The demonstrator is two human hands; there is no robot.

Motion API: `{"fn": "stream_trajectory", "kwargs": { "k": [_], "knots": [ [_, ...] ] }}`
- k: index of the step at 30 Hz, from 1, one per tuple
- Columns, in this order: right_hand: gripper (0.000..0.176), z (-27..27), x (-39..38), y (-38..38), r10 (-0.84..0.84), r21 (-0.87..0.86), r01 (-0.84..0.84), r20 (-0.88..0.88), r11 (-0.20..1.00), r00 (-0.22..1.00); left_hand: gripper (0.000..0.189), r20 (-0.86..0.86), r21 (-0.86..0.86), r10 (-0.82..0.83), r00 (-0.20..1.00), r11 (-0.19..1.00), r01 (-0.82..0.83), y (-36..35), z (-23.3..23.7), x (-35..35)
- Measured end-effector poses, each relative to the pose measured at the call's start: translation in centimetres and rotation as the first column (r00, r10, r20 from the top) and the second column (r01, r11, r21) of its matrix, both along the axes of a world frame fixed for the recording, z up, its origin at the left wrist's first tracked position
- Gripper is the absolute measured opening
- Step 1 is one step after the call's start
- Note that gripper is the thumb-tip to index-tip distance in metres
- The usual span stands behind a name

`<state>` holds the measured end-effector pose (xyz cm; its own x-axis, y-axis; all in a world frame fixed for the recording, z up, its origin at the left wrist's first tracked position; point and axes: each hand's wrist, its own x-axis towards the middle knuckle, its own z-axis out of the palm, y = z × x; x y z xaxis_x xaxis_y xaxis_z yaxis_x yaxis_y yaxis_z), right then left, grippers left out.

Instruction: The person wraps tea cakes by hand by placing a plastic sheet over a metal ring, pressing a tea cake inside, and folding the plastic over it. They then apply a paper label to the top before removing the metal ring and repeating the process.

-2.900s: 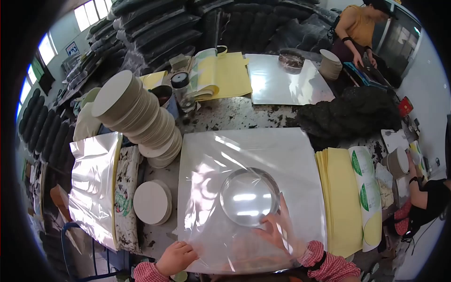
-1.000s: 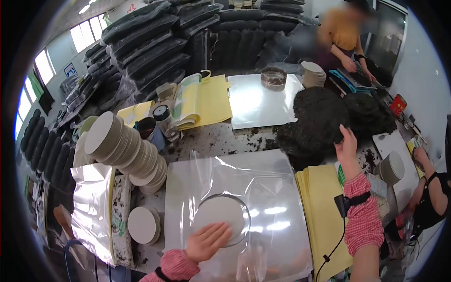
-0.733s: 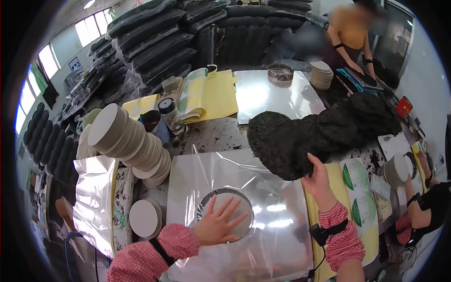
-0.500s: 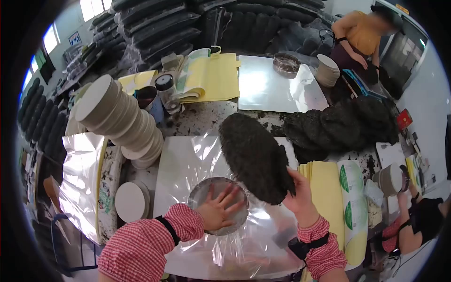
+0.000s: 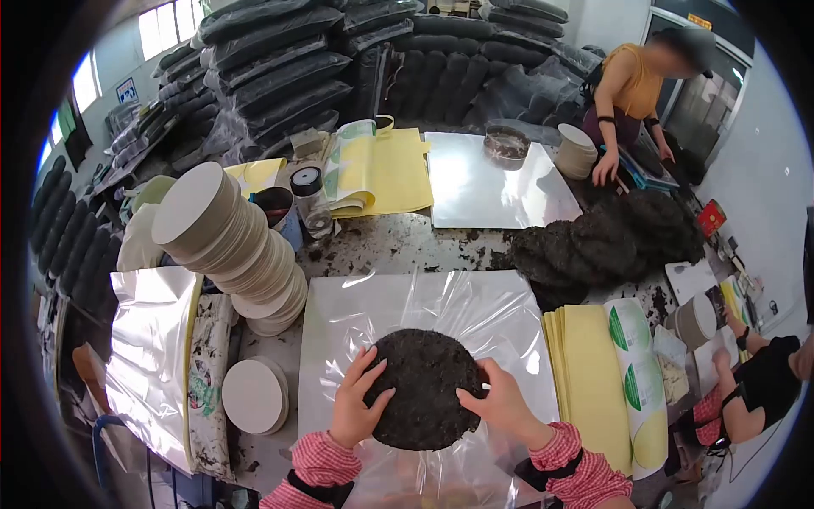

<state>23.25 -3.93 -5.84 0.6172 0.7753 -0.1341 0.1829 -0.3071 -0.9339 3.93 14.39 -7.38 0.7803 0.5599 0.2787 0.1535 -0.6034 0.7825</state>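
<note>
A thick, dark, rough-textured round cake (image 5: 424, 390) lies flat on a clear plastic sheet (image 5: 407, 310) in front of me; its material I cannot name. My left hand (image 5: 359, 403) curves around its left edge, thumb on top and fingers along the rim. On the opposite edge, my right hand (image 5: 506, 405) grips with thumb and fingers. The shallow round mould seen earlier under the plastic is hidden by the cake. Beneath the plastic is a pale flat sheet on the table.
At left stand a tall, leaning stack of pale discs (image 5: 229, 229) and a shorter stack (image 5: 254, 396). Dark clumps (image 5: 606, 242) lie behind right, yellow sheets (image 5: 585, 382) at right. A round tin (image 5: 507, 146) sits on a shiny sheet. Two other people (image 5: 632, 97) work to the right.
My right hand has brought the dark cake down from a tilted, raised position onto the plastic. The left hand, earlier spread on the plastic over the mould, now holds the cake's left edge.
</note>
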Motion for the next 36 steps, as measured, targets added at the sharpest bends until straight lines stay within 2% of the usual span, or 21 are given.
{"fn": "stream_trajectory", "kwargs": {
  "k": [2,4,5,6,7,12,13,14,16,18,19,20,22,23,26,28,30,31,32,34,36],
  "knots": [
    [0.052,1.3,0.1,0.4,0.040,-0.132,-0.017,0.172,0.991,0.984,0.051,0.045,-0.070,0.025,0.999,0.997,-0.022,-0.2,-1.0,-0.2],
    [0.044,2.9,0.1,1.1,-0.079,0.138,-0.048,0.781,0.989,0.620,0.051,0.090,-0.120,0.050,0.995,0.992,-0.039,0.8,-0.9,0.3],
    [0.037,1.9,0.9,1.1,0.064,0.160,-0.248,0.707,0.956,0.705,0.051,0.085,-0.109,0.054,0.995,0.993,-0.044,0.7,-0.7,0.2],
    [0.038,0.6,1.4,2.1,0.244,0.124,-0.454,0.704,0.882,0.667,0.051,0.074,-0.103,0.053,0.996,0.994,-0.045,0.3,-0.6,0.2],
    [0.044,0.7,0.6,3.0,0.344,0.003,-0.494,0.714,0.870,0.609,0.047,0.066,-0.040,0.055,0.996,0.998,-0.052,0.2,0.0,0.6],
    [0.072,1.0,-0.9,4.9,0.552,-0.338,-0.466,0.692,0.818,0.466,0.032,-0.162,0.271,0.113,0.980,0.960,-0.066,-0.5,0.9,2.8],
    [0.093,1.5,-1.3,5.3,0.557,-0.359,-0.439,0.656,0.823,0.509,0.031,-0.237,0.324,0.088,0.968,0.946,-0.007,-0.4,1.4,3.1],
    [0.093,1.5,-1.5,5.4,0.553,-0.356,-0.436,0.655,0.827,0.515,0.031,-0.311,0.372,0.066,0.948,0.927,0.057,-0.2,1.8,3.5],
    [0.110,1.1,-1.6,5.3,0.471,-0.268,-0.414,0.702,0.870,0.533,0.046,-0.346,0.336,-0.003,0.938,0.933,0.127,1.0,3.6,2.5],
    [0.116,1.0,-2.1,5.5,0.443,-0.302,-0.344,0.758,0.889,0.480,0.072,-0.307,0.462,-0.236,0.922,0.810,0.361,2.0,4.9,2.0],
    [0.119,1.5,-2.3,5.7,0.515,-0.386,-0.343,0.666,0.857,0.539,0.105,-0.392,0.352,-0.339,0.855,0.803,0.480,2.6,4.8,2.6],
    [0.121,1.4,-2.4,5.9,0.535,-0.405,-0.349,0.654,0.845,0.535,0.105,-0.402,0.335,-0.344,0.848,0.807,0.486,2.6,4.5,3.3],
    [0.122,0.6,-2.6,6.1,0.573,-0.460,-0.342,0.638,0.820,0.514,0.105,-0.722,0.197,-0.363,0.589,0.708,0.678,2.3,3.8,5.2],
    [0.122,0.3,-2.8,6.6,0.568,-0.449,-0.347,0.643,0.823,0.514,0.108,-0.694,0.296,-0.334,0.638,0.675,0.676,2.1,2.7,5.1],
    [0.117,-1.1,-3.6,6.6,0.581,-0.514,-0.281,0.645,0.810,0.496,0.116,-0.789,0.324,-0.225,0.571,0.637,0.699,1.4,2.2,5.3],
    [0.095,-2.3,-3.9,6.5,0.538,-0.481,-0.252,0.678,0.840,0.500,0.100,-0.811,0.292,-0.200,0.550,0.676,0.677,0.7,-0.2,5.7],
    [0.083,-4.5,-4.9,7.0,0.507,-0.486,-0.177,0.722,0.856,0.471,0.082,-0.690,0.485,0.050,0.722,0.773,0.410,-1.0,-3.4,6.0],
    [0.070,-5.0,-5.0,7.3,0.462,-0.469,-0.096,0.778,0.878,0.425,0.059,-0.632,0.578,0.117,0.766,0.729,0.366,-1.5,-3.5,5.9],
    [0.070,-5.3,-4.8,7.3,0.462,-0.467,-0.099,0.780,0.879,0.422,0.059,-0.632,0.581,0.122,0.766,0.729,0.363,-1.1,-3.4,5.8],
    [0.049,-4.3,-4.8,7.1,0.484,-0.478,-0.131,0.762,0.869,0.430,0.047,-0.731,0.408,-0.096,0.675,0.732,0.546,0.2,0.1,5.2],
    [0.032,-2.7,-3.6,6.1,0.530,-0.395,-0.362,0.719,0.844,0.450,0.037,-0.770,0.366,-0.148,0.621,0.694,0.620,0.7,1.6,4.3]
  ]
}}
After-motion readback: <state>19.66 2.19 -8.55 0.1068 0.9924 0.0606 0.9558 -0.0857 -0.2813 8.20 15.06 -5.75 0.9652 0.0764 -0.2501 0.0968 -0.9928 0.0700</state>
